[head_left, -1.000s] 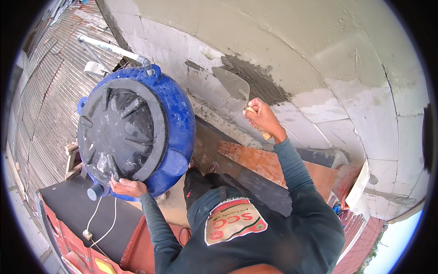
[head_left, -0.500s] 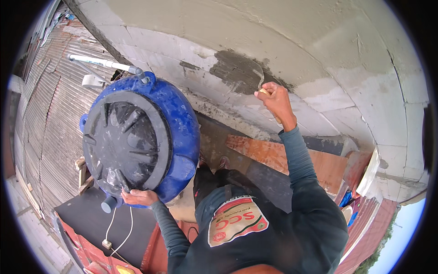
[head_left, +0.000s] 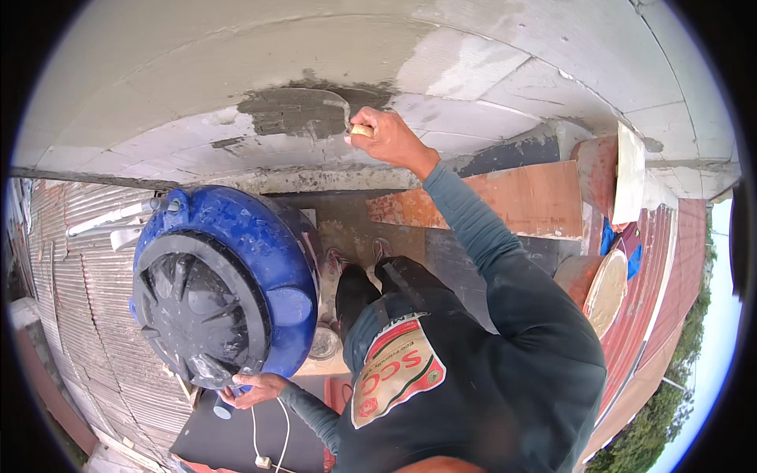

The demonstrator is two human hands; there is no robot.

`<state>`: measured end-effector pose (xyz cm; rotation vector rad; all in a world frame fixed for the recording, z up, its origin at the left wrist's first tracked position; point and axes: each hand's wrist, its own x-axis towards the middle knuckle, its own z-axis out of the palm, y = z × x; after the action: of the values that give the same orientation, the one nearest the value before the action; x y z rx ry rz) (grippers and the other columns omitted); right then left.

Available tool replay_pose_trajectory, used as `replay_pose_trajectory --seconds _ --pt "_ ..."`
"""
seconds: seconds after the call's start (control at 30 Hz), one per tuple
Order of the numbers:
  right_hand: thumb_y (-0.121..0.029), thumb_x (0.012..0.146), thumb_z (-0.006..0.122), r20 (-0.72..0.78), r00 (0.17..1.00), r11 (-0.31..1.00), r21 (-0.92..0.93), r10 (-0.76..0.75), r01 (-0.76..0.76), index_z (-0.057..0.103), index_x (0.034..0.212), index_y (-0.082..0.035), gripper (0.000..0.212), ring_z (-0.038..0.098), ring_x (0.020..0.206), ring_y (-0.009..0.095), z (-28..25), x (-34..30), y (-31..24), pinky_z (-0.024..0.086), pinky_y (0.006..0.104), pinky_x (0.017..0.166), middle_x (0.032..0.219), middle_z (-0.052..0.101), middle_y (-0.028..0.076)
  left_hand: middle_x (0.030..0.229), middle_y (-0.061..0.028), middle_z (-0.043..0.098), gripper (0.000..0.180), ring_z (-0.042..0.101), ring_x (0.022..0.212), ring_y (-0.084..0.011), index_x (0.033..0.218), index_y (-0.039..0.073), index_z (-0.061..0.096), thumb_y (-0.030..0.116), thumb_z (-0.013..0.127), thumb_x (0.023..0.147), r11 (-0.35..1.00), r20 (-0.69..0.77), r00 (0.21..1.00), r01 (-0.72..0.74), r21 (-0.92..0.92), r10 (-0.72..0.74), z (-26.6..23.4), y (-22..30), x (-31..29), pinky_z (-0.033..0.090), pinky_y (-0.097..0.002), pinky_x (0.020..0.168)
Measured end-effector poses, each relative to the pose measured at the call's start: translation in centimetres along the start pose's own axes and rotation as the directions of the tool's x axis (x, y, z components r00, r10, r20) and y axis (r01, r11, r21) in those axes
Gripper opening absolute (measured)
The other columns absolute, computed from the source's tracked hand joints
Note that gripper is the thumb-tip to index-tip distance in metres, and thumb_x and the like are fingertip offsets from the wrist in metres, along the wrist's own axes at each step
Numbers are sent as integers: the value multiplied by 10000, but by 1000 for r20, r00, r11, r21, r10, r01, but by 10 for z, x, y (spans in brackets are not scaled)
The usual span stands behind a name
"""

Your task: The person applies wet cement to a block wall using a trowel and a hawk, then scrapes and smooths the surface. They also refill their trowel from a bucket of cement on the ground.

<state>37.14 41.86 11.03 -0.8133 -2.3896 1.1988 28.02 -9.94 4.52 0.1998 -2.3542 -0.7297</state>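
Against the grey block wall (head_left: 505, 55), a trowel (head_left: 331, 106) lies flat on a patch of wet mortar (head_left: 288, 114), its handle clenched in the right hand (head_left: 386, 138), while the left hand (head_left: 252, 389), fingers curled, grips the lower rim of a blue drum (head_left: 236, 236) beside corrugated roofing (head_left: 71, 315).
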Motion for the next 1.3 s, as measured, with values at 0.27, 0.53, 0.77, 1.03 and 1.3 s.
replay_pose_trajectory --seconds 0.27,0.53,0.77,1.03,1.3 --pt "-241 831 774 -59 876 878 18 479 -479 673 996 41 342 688 788 362 -7 -235 71 523 437 730 861 690 233 1209 -146 621 382 608 1136 -244 1352 -12 545 103 610 993 435 486 41 386 -813 873 32 311 -127 460 -390 1015" --pt "-228 816 781 -133 732 744 114 669 -659 690 981 27 318 680 819 413 6 -399 70 514 449 731 875 683 250 1323 -164 610 570 578 1241 -288 1430 54 509 353 682 976 337 180 -409 354 -872 895 143 464 -432 434 -430 1060" --pt "-260 845 777 -210 629 663 238 749 -710 704 1000 2 313 674 809 406 3 -455 60 508 442 733 867 691 228 1162 -90 699 434 618 1077 -174 1261 24 652 355 689 983 675 183 -711 505 -538 679 149 457 -448 470 -353 982" --pt "-284 872 747 -234 626 668 238 744 -705 655 1054 0 350 678 882 451 23 -490 8 525 487 797 895 694 262 1142 -32 671 323 584 1066 -125 1229 7 641 221 656 987 582 192 -579 624 -521 792 94 392 -302 455 -310 975" --pt "-299 865 734 -348 521 607 213 779 -766 603 1053 -6 372 668 826 465 119 -533 -36 526 522 759 821 677 261 1100 -48 671 298 595 1014 -129 1203 -19 647 202 666 1005 489 -24 -636 617 -617 772 -54 350 -260 474 -304 942"
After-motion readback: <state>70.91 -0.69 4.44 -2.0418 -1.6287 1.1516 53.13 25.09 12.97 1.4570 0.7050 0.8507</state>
